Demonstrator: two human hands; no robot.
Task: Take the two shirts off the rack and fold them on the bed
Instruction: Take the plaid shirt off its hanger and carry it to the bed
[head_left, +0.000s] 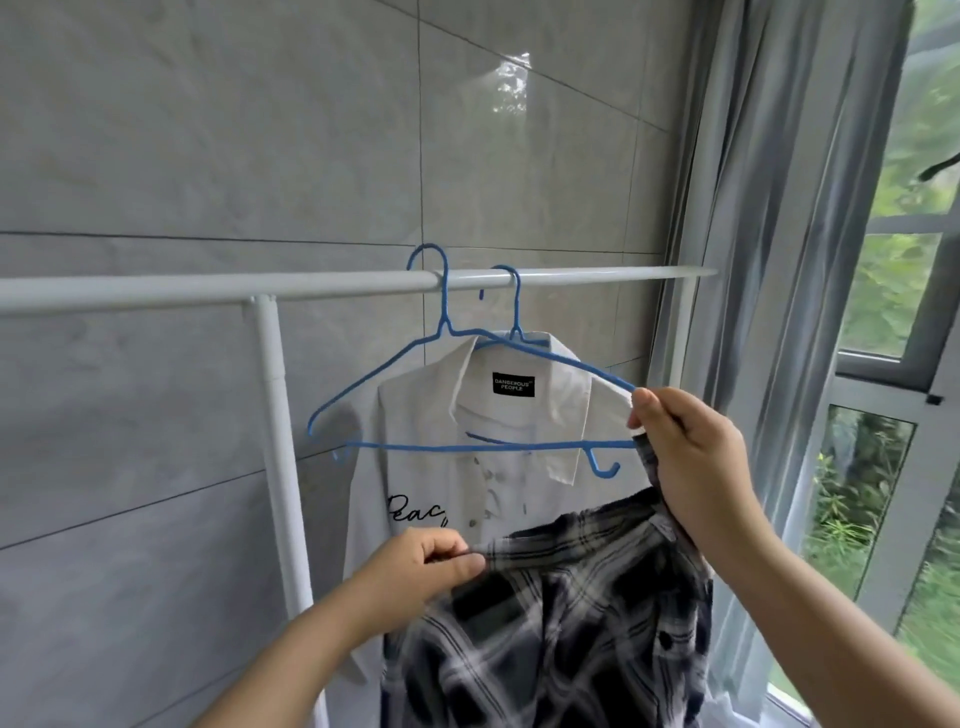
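A dark plaid shirt (561, 623) hangs in front of me, off its hanger. My left hand (421, 566) pinches its left shoulder edge. My right hand (691, 467) grips the shirt's other shoulder together with the right end of a bare blue wire hanger (415, 364), whose hook is on the white rack bar (208, 288). Behind it a white shirt (431, 467) with a black neck label and black script hangs on a second blue hanger (514, 312).
The rack's white upright post (275, 415) stands left of the shirts. A grey tiled wall (208, 130) is behind. Grey curtains (769, 208) and a window (904, 312) are on the right. The bed is out of view.
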